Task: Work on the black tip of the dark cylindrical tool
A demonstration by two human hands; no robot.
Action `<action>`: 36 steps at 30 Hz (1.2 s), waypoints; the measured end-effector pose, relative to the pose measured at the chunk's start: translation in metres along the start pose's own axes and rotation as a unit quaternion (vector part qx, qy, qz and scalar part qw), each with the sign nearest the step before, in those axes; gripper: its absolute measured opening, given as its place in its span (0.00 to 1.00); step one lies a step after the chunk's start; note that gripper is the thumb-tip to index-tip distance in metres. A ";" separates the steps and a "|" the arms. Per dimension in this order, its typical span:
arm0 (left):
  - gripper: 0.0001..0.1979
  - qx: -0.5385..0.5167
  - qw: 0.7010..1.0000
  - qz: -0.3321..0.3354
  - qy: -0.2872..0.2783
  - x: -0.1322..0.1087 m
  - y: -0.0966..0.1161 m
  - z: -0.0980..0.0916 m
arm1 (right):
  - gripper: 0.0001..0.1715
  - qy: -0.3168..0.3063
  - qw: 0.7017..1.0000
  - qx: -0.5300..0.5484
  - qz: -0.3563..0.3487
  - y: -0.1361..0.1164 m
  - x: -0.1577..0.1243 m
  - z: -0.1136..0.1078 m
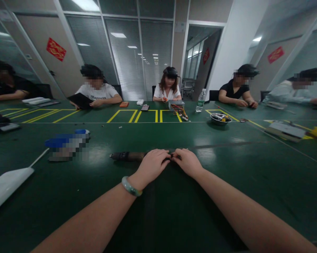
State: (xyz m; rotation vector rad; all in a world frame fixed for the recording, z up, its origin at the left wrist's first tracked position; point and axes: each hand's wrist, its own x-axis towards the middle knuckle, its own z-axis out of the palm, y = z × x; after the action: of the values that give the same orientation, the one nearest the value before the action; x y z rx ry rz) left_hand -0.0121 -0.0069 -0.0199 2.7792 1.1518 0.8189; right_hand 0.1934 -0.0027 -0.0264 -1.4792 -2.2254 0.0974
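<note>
A dark, long electric screwdriver [130, 156] lies on the green table, its black nose and metal tip toward the left. My left hand [153, 164] is laid over its body with the fingers curled round it. At its right end my right hand [186, 162] has thumb and fingers pinched together, almost touching my left fingertips. Whatever sits between the right fingers is hidden; a small dark bit shows there. A jade-coloured bangle [132, 186] is on my left wrist.
To the left lie a blue-and-white packet [68, 144] and a white bag-like object [9, 188]. Further off stand a metal bowl [220, 119], a water bottle [200, 101] and a grey box with coloured wires [176, 105]. Several people sit along the far side.
</note>
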 end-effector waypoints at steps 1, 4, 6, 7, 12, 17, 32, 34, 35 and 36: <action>0.10 -0.002 1.000 -0.002 0.002 0.000 0.001 -0.001 | 0.03 -0.004 1.000 0.012 -0.003 -0.001 0.001 0.000; 0.12 -0.008 1.000 -0.013 0.011 0.001 0.003 -0.002 | 0.04 -0.008 0.999 0.036 0.000 -0.002 0.002 -0.002; 0.13 -0.009 1.000 -0.015 0.015 0.001 0.004 -0.003 | 0.05 -0.007 0.999 0.050 0.007 -0.002 0.001 -0.003; 0.13 -0.008 1.000 -0.015 0.016 0.000 0.005 -0.004 | 0.06 -0.006 0.998 0.057 0.008 -0.002 0.001 -0.004; 0.15 -0.007 1.000 -0.006 0.016 -0.001 0.003 -0.003 | 0.06 -0.007 0.997 0.075 0.003 -0.001 0.001 -0.005; 0.18 -0.007 1.000 -0.001 0.023 -0.002 -0.001 0.001 | 0.06 -0.005 0.998 0.068 0.007 0.000 0.003 -0.002; 0.14 -0.017 0.999 0.009 0.027 -0.011 0.003 -0.027 | 0.10 -0.046 0.995 -0.015 0.086 0.032 -0.006 -0.024; 0.14 -0.017 1.000 0.004 0.019 -0.013 0.002 -0.030 | 0.12 -0.043 0.991 -0.024 0.128 0.069 -0.024 -0.045; 0.15 -0.020 1.000 0.003 0.015 -0.013 0.002 -0.030 | 0.13 -0.038 0.987 -0.027 0.153 0.090 -0.036 -0.058; 0.15 -0.023 1.000 0.005 0.011 -0.013 0.001 -0.030 | 0.13 -0.022 0.981 -0.025 0.192 0.109 -0.051 -0.073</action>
State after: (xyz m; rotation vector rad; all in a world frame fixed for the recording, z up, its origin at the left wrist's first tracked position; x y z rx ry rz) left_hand -0.0331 -0.0220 -0.0002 2.7475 1.1100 0.8678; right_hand 0.3330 -0.0166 -0.0122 -1.9356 -1.9581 0.1996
